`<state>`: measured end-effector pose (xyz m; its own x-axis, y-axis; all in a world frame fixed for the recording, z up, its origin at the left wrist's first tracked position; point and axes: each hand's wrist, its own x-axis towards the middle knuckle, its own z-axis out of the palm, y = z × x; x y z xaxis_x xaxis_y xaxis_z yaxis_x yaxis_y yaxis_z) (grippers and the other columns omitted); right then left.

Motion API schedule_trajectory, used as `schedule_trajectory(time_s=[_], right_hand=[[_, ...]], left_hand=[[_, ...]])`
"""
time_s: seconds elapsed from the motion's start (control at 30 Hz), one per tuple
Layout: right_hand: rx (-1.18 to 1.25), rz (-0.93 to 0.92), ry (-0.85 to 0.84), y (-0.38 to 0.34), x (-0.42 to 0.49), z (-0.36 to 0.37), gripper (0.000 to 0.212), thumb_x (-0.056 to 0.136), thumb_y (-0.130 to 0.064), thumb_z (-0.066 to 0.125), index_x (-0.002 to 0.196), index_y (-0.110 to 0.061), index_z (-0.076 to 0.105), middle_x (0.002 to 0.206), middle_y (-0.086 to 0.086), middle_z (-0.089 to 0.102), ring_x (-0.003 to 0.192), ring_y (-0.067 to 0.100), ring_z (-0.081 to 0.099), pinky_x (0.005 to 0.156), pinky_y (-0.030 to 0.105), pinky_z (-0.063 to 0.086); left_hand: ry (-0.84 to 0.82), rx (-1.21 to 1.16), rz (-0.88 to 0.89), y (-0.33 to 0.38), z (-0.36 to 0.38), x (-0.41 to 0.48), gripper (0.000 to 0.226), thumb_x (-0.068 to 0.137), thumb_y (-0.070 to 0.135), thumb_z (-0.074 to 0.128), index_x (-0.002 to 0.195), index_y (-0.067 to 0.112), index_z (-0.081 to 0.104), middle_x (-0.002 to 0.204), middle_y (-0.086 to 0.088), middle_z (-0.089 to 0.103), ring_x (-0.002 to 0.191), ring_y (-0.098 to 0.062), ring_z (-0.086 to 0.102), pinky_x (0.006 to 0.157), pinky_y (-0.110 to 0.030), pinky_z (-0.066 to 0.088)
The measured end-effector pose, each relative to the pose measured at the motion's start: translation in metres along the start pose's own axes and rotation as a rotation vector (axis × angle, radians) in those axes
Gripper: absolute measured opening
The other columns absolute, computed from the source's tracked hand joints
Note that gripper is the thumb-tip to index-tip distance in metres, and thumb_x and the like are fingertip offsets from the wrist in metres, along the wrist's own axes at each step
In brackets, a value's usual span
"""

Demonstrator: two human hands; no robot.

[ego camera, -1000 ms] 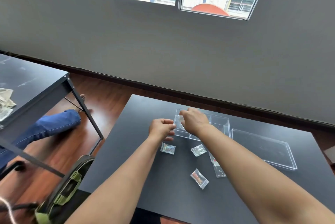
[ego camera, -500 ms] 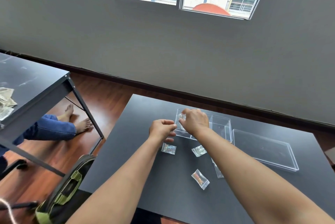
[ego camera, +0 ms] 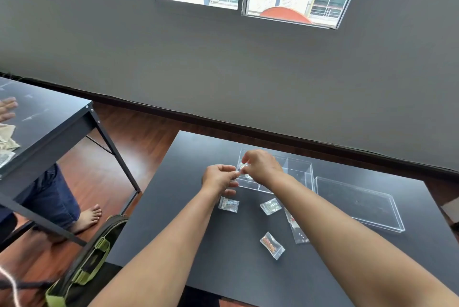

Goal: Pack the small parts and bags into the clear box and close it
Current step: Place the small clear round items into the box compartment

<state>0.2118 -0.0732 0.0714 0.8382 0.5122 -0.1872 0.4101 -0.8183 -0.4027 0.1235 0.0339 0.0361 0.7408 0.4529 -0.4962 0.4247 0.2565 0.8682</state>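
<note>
The clear box (ego camera: 299,170) stands open on the black table (ego camera: 188,219), its clear lid (ego camera: 357,203) lying flat to its right. Both hands meet at the box's front left corner. My left hand (ego camera: 218,179) and my right hand (ego camera: 262,166) pinch a small clear bag (ego camera: 243,167) between them. On the table in front of the box lie a bag with bluish parts (ego camera: 228,204), a bag with pale parts (ego camera: 270,206), a bag with orange parts (ego camera: 272,245) and a longer bag (ego camera: 296,229) partly hidden under my right forearm.
A second black table (ego camera: 49,123) stands to the left, with another person's hand on it and their leg and bare foot (ego camera: 87,217) beneath. A green and black bag (ego camera: 84,269) sits on the floor by my table's left edge. The wall is just behind.
My right hand has lifted a little and the small bag shows between the two hands. The other person's foot and hand have shifted at the left table.
</note>
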Motion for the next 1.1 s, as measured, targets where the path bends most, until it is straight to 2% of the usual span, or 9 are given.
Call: schedule_trajectory(time_s=[0.13,0.3,0.43,0.5,0.6,0.73,0.83,1.1], right_hand=[[-0.028,-0.024,-0.088,-0.002,0.001,0.003,0.015,0.078,-0.028,0.071,0.092,-0.026,0.067,0.106,0.002,0.07,0.103,0.026,0.061,0.087,0.038,0.053],[-0.019,-0.042,-0.142,-0.001,0.003,-0.001,0.016,0.08,-0.025,0.07,0.096,-0.024,0.07,0.106,0.004,0.071,0.102,0.026,0.062,0.089,0.038,0.053],[-0.034,-0.034,-0.082,0.006,0.002,-0.002,0.024,0.089,-0.011,0.056,0.105,-0.022,0.07,0.117,0.006,0.068,0.111,0.028,0.06,0.095,0.038,0.05],[-0.106,-0.044,-0.038,0.01,0.0,-0.001,0.026,0.089,-0.012,0.057,0.109,-0.022,0.069,0.122,0.006,0.063,0.115,0.03,0.057,0.095,0.038,0.047],[-0.253,-0.123,-0.027,0.013,-0.002,0.002,0.026,0.085,-0.016,0.062,0.109,-0.024,0.07,0.114,0.007,0.061,0.113,0.03,0.054,0.094,0.037,0.044],[-0.354,-0.186,0.0,0.011,-0.002,0.003,0.028,0.085,-0.009,0.059,0.107,-0.022,0.071,0.109,0.003,0.068,0.112,0.026,0.05,0.093,0.036,0.043],[-0.375,-0.189,0.015,0.009,0.0,0.003,0.024,0.085,-0.006,0.058,0.102,-0.016,0.072,0.109,0.004,0.068,0.11,0.026,0.051,0.093,0.038,0.046],[-0.323,-0.175,-0.022,0.011,0.002,0.002,0.024,0.087,-0.013,0.06,0.106,-0.021,0.072,0.11,0.006,0.066,0.111,0.028,0.05,0.094,0.037,0.042]], left_hand=[[0.008,0.001,-0.002,0.0,0.0,-0.001,0.015,0.08,0.011,0.077,0.092,0.011,0.067,0.086,-0.01,0.07,0.072,-0.025,0.07,0.052,-0.033,0.057],[0.015,0.005,-0.002,-0.001,-0.001,-0.001,0.012,0.081,0.011,0.077,0.087,0.012,0.067,0.086,-0.01,0.071,0.071,-0.025,0.07,0.052,-0.033,0.057],[0.018,-0.001,-0.003,-0.001,-0.002,-0.001,0.012,0.08,0.01,0.077,0.086,0.011,0.067,0.086,-0.01,0.071,0.072,-0.026,0.071,0.053,-0.034,0.058],[0.022,-0.002,-0.002,-0.001,-0.001,-0.001,0.011,0.081,0.01,0.076,0.086,0.011,0.067,0.087,-0.01,0.071,0.072,-0.027,0.071,0.052,-0.034,0.057],[0.025,0.003,0.001,-0.001,-0.001,-0.002,0.011,0.081,0.011,0.076,0.086,0.011,0.067,0.085,-0.009,0.071,0.071,-0.025,0.07,0.053,-0.035,0.059],[0.025,0.009,0.0,0.0,-0.001,-0.003,0.011,0.081,0.011,0.076,0.087,0.011,0.068,0.078,-0.006,0.07,0.067,-0.023,0.069,0.057,-0.037,0.062],[0.032,0.021,0.0,0.001,-0.001,-0.004,0.01,0.081,0.011,0.076,0.088,0.011,0.068,0.078,-0.006,0.07,0.066,-0.022,0.07,0.056,-0.036,0.062],[0.046,0.054,0.006,0.004,-0.001,-0.007,0.01,0.081,0.013,0.077,0.085,0.012,0.068,0.077,-0.004,0.07,0.064,-0.02,0.069,0.054,-0.035,0.061]])
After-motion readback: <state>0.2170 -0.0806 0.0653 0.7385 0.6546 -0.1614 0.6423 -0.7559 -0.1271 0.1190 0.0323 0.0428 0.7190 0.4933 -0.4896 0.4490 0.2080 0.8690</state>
